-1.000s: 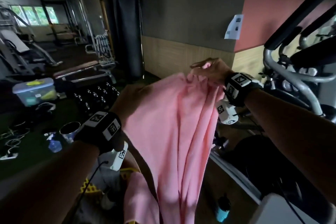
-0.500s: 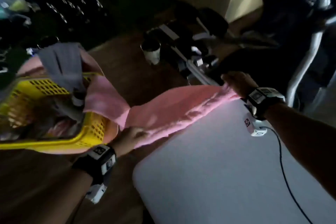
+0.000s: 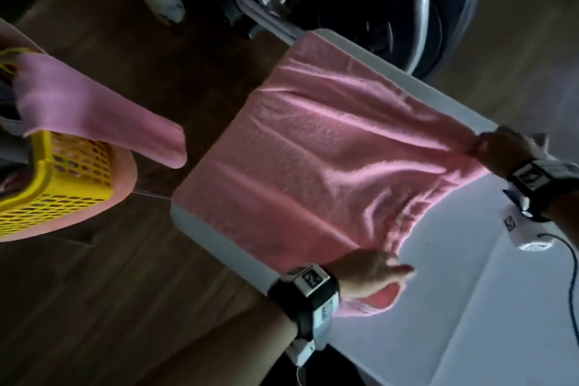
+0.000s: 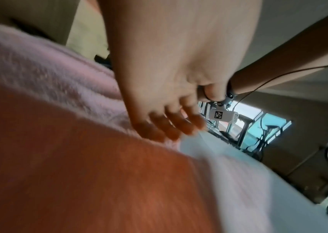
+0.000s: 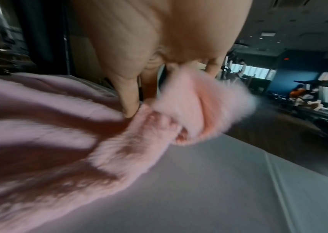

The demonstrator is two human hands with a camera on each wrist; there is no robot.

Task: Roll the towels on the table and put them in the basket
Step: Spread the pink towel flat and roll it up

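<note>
While the pink towel [image 3: 316,147] lies spread on the white desk [image 3: 470,307], right hand [image 3: 501,147] pinches its far corner, left hand [image 3: 369,273] rests straight fingers [image 4: 171,126] on the near edge, yellow basket [image 3: 62,178] beside.

The yellow basket [image 3: 62,185] is cut off at the head view's left edge, and motion blur smears the pink towel [image 5: 189,100] bunched in the right hand's [image 5: 159,47] grip.
</note>
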